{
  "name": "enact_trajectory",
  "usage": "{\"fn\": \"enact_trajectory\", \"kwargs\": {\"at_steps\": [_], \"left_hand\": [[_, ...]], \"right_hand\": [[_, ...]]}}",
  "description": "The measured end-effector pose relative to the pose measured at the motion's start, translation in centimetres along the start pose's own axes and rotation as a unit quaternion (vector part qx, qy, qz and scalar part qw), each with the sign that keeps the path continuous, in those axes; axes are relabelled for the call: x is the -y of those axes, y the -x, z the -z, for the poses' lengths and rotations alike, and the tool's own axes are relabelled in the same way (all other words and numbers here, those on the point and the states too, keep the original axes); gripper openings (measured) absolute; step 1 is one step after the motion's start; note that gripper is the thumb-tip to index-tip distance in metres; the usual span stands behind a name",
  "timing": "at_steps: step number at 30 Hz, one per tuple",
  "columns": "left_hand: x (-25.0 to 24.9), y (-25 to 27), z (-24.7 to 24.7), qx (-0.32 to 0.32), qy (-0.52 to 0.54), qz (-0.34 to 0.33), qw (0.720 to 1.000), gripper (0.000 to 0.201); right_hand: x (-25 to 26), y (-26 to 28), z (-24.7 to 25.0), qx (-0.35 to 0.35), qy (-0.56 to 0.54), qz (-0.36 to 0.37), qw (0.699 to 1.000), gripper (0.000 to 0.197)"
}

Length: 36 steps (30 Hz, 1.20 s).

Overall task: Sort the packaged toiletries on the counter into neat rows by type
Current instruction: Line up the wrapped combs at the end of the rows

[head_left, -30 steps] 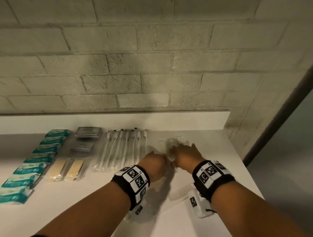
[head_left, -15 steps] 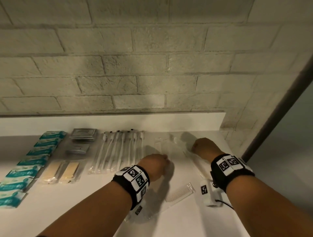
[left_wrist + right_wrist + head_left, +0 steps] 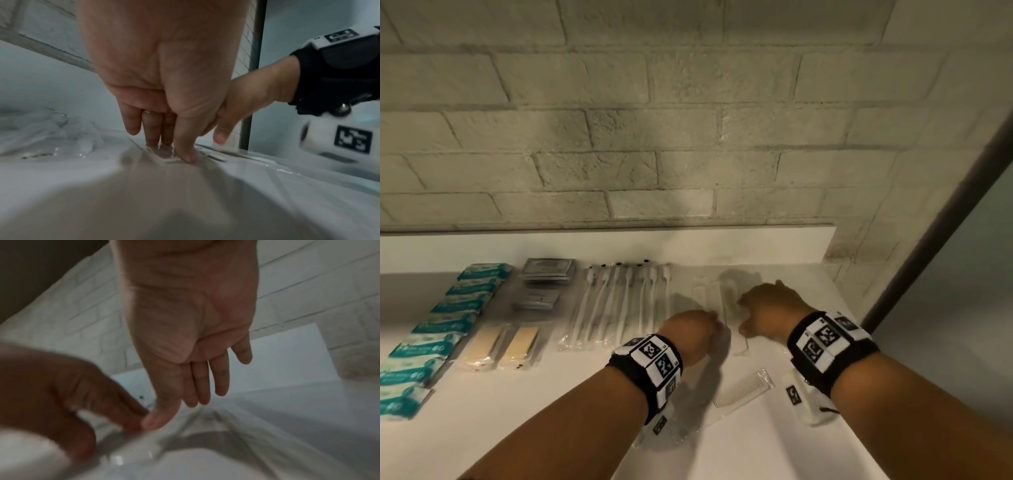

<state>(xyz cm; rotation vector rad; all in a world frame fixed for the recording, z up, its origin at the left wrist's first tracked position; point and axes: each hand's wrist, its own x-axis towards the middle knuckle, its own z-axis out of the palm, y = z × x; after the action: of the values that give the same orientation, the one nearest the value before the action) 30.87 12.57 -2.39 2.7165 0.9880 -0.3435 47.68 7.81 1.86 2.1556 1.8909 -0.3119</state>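
Fingers of left hand (image 3: 164, 91) pressing clear packet (image 3: 164, 155), right hand (image 3: 191, 331) released, counter (image 3: 808, 445) edge near

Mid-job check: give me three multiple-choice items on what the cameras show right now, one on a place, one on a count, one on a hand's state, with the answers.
1. Where does the loose packaged comb lie?
A. Near the front of the counter, between the two forearms
B. In the teal row
C. Against the backsplash

2. How many tan bars lie side by side?
A. Five
B. Two
C. None

3. How is the left hand?
A. Fist held in the air
B. Gripping a toothbrush
C. Fingers straight, tips pressing a clear packet

Answers: 1 A, the head view shows it alone in front of the rows. 2 B, two wrapped bars lie beside the teal packets. 3 C, the left wrist view shows straight fingers on the film.
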Motion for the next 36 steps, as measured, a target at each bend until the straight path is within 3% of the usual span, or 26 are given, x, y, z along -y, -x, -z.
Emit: {"fn": "enact_trajectory", "kwargs": {"at_steps": [3, 7, 11, 15, 19, 22, 23, 25, 27, 29, 31, 33, 36], "left_hand": [[0.0, 0.0, -0.1, -0.005, 0.004, 0.007, 1.000, 0.040], [-0.3, 0.3, 0.5, 0.005, -0.006, -0.004, 1.000, 0.041], [-0.8, 0.8, 1.3, -0.042, -0.025, -0.033, 0.998, 0.042], [-2.1, 0.3, 1.3, -0.061, -0.054, -0.066, 0.994, 0.043], [-2.8, 0.0, 0.8, -0.024, -0.041, -0.058, 0.997, 0.037], [-2.9, -0.1, 0.6, -0.020, -0.058, -0.057, 0.997, 0.037], [-2.9, -0.2, 0.6, -0.018, -0.060, -0.056, 0.996, 0.037], [-2.9, -0.2, 0.4, -0.016, -0.063, -0.055, 0.996, 0.038], [-3.1, -0.2, 0.4, -0.015, -0.067, -0.056, 0.996, 0.038], [-3.1, -0.3, 0.4, -0.011, -0.068, -0.053, 0.996, 0.039], [-2.9, -0.6, 0.3, -0.009, -0.060, -0.050, 0.997, 0.039], [-2.8, -0.8, 0.0, -0.003, -0.061, -0.049, 0.997, 0.041], [-2.7, -1.0, 0.1, -0.002, -0.065, -0.050, 0.997, 0.041]], "right_hand": [[0.3, -0.4, -1.8, 0.013, 0.041, -0.009, 0.999, 0.054], [-0.2, -1.0, -2.0, -0.014, -0.013, -0.021, 1.000, 0.066], [-2.4, -0.9, -1.5, -0.118, -0.143, -0.118, 0.976, 0.058], [-3.2, -1.3, -2.5, -0.008, -0.188, -0.167, 0.968, 0.077], [-4.0, -1.7, -2.4, 0.031, -0.190, -0.151, 0.970, 0.051], [-5.1, -1.7, -0.3, -0.059, -0.260, -0.125, 0.956, 0.019], [-5.5, -1.8, 0.4, -0.104, -0.325, -0.108, 0.934, 0.014], [-5.8, -1.8, 1.7, -0.201, -0.435, -0.068, 0.875, 0.027], [-5.6, -1.0, 2.4, -0.256, -0.450, -0.018, 0.855, 0.012], [-5.4, -0.2, 1.5, -0.263, -0.423, 0.015, 0.867, 0.021], [-5.5, 0.5, -0.3, -0.181, -0.405, 0.024, 0.896, 0.035], [-5.8, 1.3, -1.9, -0.098, -0.383, -0.015, 0.918, 0.029], [-5.9, 1.4, -2.3, -0.101, -0.297, -0.095, 0.945, 0.033]]}}
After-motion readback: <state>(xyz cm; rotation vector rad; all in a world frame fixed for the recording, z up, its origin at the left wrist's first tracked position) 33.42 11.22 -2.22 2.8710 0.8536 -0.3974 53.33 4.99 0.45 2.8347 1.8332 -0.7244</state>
